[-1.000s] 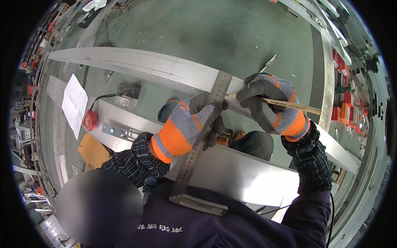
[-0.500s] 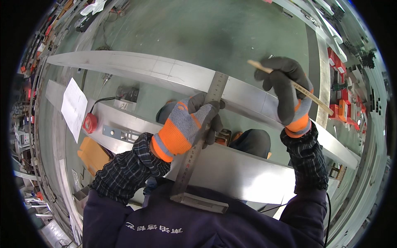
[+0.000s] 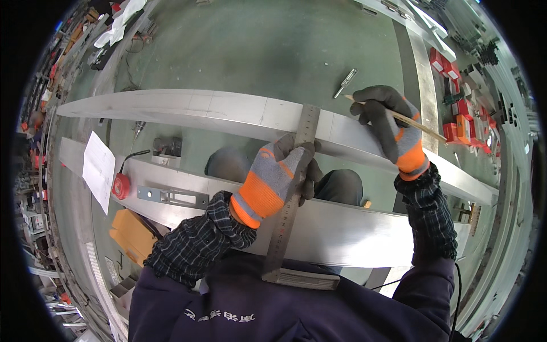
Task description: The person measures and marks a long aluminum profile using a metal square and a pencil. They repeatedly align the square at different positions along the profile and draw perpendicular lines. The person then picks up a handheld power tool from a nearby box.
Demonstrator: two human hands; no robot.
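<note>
My left hand [image 3: 276,176], in a grey and orange glove, is closed around the blade of a metal try square [image 3: 302,278]. The blade's far end lies across the top of a long silver metal bar [image 3: 228,105]; its thick stock is close to my body. Pinched in my right hand [image 3: 393,122], gloved alike, is a wooden pencil [image 3: 426,129]. Its tip points left, above the far side of the bar, apart from the square. Faint marked lines cross the bar left of the blade.
A second wide metal bar [image 3: 353,236] runs nearer me, bearing a slotted metal plate [image 3: 171,197], a red round object [image 3: 121,186] and a paper sheet [image 3: 98,174]. A cardboard box [image 3: 132,235] sits left. On the floor ahead lies a slim metal tool [image 3: 345,83]; red boxes [image 3: 464,117] stand right.
The view has shifted. My left hand and the square appear a little farther right, with the blade still across the bar. My right hand has come slightly lower and closer to the bar with the pencil.
</note>
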